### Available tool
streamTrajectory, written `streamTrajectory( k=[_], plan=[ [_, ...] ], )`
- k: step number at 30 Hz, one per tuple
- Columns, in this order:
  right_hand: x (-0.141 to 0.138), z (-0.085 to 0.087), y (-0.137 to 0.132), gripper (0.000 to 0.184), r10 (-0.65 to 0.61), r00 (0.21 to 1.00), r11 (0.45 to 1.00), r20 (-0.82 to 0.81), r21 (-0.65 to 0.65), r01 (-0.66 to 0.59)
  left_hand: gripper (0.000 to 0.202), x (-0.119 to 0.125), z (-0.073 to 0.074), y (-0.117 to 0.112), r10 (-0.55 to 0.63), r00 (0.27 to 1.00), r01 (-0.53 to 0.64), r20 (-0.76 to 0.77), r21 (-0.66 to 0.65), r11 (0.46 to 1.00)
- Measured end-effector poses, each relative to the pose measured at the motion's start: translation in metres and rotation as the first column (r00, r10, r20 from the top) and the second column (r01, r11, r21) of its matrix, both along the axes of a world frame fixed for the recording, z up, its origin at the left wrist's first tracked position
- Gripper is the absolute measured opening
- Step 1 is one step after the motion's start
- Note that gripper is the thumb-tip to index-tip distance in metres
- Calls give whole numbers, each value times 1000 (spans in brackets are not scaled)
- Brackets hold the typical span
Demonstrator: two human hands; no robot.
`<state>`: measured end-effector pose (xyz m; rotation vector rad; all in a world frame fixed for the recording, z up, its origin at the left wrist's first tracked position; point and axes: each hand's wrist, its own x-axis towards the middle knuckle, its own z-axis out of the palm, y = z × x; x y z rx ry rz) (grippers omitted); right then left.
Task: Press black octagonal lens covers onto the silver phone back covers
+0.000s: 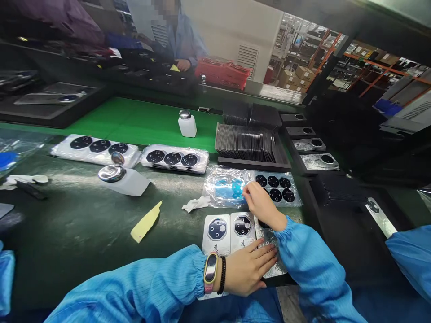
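Observation:
My left hand lies flat with fingers stretched out over a row of silver plates. Two of these, the left silver plate and the middle silver plate, show black octagonal stickers with round holes. The right silver plate is mostly covered by my hands and sleeve. Just beyond, the fingertips of my right hand are pinched at the edge of a blue film. That film lies over a clear plastic bag. Beside it is a sheet of black round stickers, partly behind my right hand.
Two white bottles with metal caps, a near bottle and a far bottle, stand left and back. Sticker stacks, a yellow paper and a crumpled tissue lie about. Black racks stand behind; a co-worker's sleeve is right.

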<state>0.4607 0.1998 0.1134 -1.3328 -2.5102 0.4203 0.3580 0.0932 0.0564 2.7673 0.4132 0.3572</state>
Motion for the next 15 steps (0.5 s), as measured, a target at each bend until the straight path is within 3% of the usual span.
streamTrajectory(
  k=[3,7,12,15],
  plan=[
    [-19,-8,24,16,-100,987,995,128,26,98,54,0,1,1,-4,1000,4,-10,7,1000],
    [-24,-15,37,19,-123,982,992,144,39,118,53,1,3,2,-10,1000,10,-6,30,999],
    [-12,-9,32,19,-146,982,988,118,73,138,53,3,2,2,11,1000,-12,13,76,997],
    [-16,-5,16,15,-36,997,999,61,27,34,51,5,3,2,24,999,-28,36,113,993]
  ],
)
